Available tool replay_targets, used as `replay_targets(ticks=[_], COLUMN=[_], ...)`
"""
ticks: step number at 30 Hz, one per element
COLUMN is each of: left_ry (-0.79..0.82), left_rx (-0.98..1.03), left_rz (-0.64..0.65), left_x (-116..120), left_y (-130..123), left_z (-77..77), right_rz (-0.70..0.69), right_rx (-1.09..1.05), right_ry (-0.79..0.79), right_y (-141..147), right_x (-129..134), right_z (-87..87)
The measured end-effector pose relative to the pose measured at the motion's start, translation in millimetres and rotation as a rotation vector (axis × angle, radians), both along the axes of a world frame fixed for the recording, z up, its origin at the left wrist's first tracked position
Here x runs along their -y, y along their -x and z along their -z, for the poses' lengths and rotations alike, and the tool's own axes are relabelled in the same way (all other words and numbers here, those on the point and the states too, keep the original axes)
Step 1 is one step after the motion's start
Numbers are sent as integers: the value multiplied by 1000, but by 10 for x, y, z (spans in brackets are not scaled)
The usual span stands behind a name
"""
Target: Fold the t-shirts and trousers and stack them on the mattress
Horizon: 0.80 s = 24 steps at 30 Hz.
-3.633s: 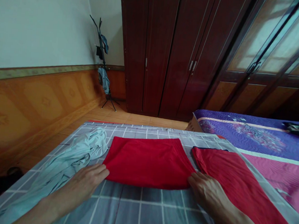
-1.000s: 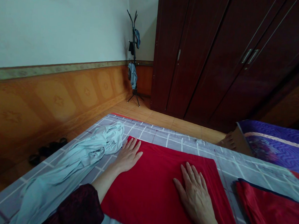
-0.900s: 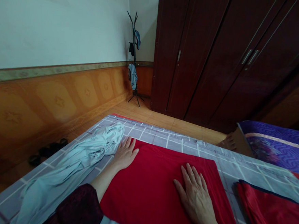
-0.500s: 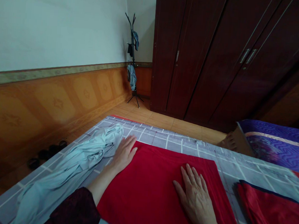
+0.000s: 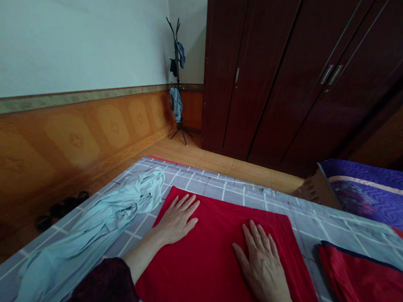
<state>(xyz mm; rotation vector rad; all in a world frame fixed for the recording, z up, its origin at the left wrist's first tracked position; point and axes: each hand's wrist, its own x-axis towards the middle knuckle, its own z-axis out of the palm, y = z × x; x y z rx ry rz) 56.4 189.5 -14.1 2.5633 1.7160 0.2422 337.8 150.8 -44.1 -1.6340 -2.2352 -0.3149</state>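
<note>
A red folded cloth garment [image 5: 211, 257] lies flat on the grey checked bedspread [image 5: 246, 198]. My left hand [image 5: 178, 219] rests palm down near its far left corner, fingers spread. On the right part of the same cloth lies my right hand [image 5: 263, 259], also flat with fingers apart. Neither hand grips anything. Left of my left forearm a pale blue garment [image 5: 103, 222] lies crumpled in a long heap. To the right is a second red folded garment [image 5: 375, 282] with a dark edge, apart from my right hand.
Dark red wardrobe doors [image 5: 261, 81] stand beyond the tiled floor. A black coat stand [image 5: 177, 75] with clothing on it is in the corner. At right is a purple quilted cover [image 5: 384, 196]. Dark footwear [image 5: 61, 209] sits on the floor at left.
My left hand has moved right, from the cloth's left edge onto its far left corner area, which now shows. The right hand has stayed in place on the cloth.
</note>
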Motion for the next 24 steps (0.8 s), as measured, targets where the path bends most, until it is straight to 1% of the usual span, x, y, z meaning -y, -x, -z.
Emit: replay_targets(ticks=[4, 6, 7, 8, 10, 11, 12, 13, 15, 18, 19, 20, 21, 24], left_ry=[1, -12, -20, -21, 13, 43, 70, 88, 94, 79, 71, 61, 53, 64], left_rx=[-19, -16, -10, -4, 0, -5, -14, -24, -43, -79, -90, -95, -92, -70], left_rz=[-140, -169, -144, -91, 57, 110, 134, 131, 59, -132, -185, -209, -192, 1], left_x=[-23, 22, 62, 109, 199, 228, 239, 229, 160, 40, 30, 44, 81, 267], left_y=[38, 31, 15, -9, -75, -106, -131, -144, -129, -34, 0, 28, 52, 119], left_z=[-32, -86, -118, -148, -187, -192, -188, -178, -158, -164, -175, -185, -191, -173], right_rz=[9, 8, 3, -4, -18, -23, -24, -21, -14, -18, -22, -25, -27, -25], right_rx=[18, 17, 14, 10, 3, 0, -4, -9, -22, -37, -40, -44, -47, -49], right_ry=[6, 0, -3, -5, -8, -8, -8, -9, -10, -15, -17, -18, -17, -10], right_y=[-2, -7, -10, -12, -15, -15, -15, -14, -11, -7, -7, -7, -7, -4], right_x=[-2, -3, -4, -6, -9, -10, -11, -12, -11, -8, -6, -5, -4, -4], right_z=[4, 16, 21, 26, 30, 29, 27, 23, 17, 15, 17, 19, 22, 24])
